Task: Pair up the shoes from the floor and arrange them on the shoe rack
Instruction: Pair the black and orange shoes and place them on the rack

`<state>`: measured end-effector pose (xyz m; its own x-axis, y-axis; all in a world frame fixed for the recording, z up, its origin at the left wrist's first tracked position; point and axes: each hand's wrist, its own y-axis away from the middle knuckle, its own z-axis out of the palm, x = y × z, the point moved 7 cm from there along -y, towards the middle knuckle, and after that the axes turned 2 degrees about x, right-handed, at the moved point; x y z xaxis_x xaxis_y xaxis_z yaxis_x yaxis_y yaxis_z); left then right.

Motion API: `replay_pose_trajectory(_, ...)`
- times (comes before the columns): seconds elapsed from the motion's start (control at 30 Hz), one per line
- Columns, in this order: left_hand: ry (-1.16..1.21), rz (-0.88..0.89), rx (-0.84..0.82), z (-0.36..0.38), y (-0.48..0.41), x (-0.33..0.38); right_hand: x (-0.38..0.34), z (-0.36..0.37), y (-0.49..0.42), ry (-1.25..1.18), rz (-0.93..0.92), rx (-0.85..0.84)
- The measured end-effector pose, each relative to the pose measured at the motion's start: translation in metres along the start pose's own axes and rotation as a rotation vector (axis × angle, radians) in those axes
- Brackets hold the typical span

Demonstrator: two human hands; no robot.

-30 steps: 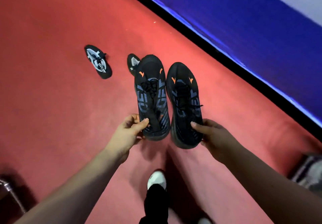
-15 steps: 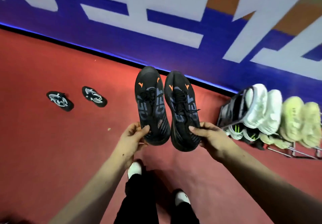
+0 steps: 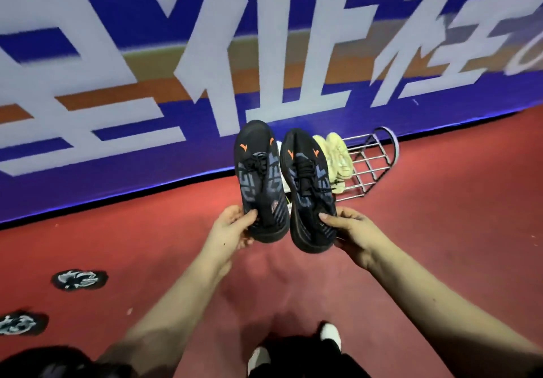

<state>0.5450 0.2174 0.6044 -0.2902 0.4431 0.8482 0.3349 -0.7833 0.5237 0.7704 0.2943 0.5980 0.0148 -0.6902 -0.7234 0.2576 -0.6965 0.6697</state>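
Two black sneakers with orange marks and grey lettering are held up side by side, toes pointing away from me. My left hand grips the heel of the left black sneaker. My right hand grips the heel of the right black sneaker. Right behind them a metal wire shoe rack stands against the wall, with pale yellow shoes on it; the sneakers hide most of the rack's left part.
Two black sandals with white patterns lie on the red floor at the left, one nearer the middle and one by the edge. A blue wall banner with large white characters runs behind. My feet in white shoes stand below.
The view has swung to the right: the rack now sits straight behind the held sneakers, and the sandals have slid to the lower left. Both hands keep their grip on the pair.
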Motion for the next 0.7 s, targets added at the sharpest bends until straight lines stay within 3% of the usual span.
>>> replay_pose_trajectory(0.23,-0.031,0.067,-0.142,0.150,0.025,0.026,-0.055,-0.129,0.051,-0.058,-0.117,0.072)
replay_pose_trajectory(0.47,-0.026,0.104,-0.103,0.277,0.046,0.030,-0.101,-0.251,0.068,-0.013,-0.170,0.061)
replay_pose_trajectory(0.7,-0.012,0.051,-0.043,0.334,0.015,0.028,-0.125,-0.305,0.016,-0.003,-0.087,0.040)
